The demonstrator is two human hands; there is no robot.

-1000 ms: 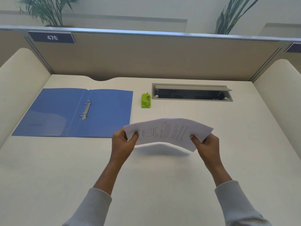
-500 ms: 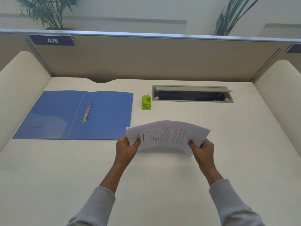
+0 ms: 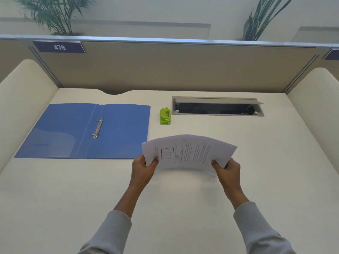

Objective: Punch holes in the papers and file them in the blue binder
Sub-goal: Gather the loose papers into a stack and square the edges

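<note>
Bright, even light falling from above; faint soft shadow lying under papers on worktop; wide-angle lens bending edges; plants blurring slightly.

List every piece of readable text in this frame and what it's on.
"476": white digits on the dark nameplate on the partition.
Papers held in the left hand and right hand: printed lines, too small to read.
Green hole punch: markings illegible.

binder: glossy blue plastic | rings: shiny metal | desk: matt
</note>
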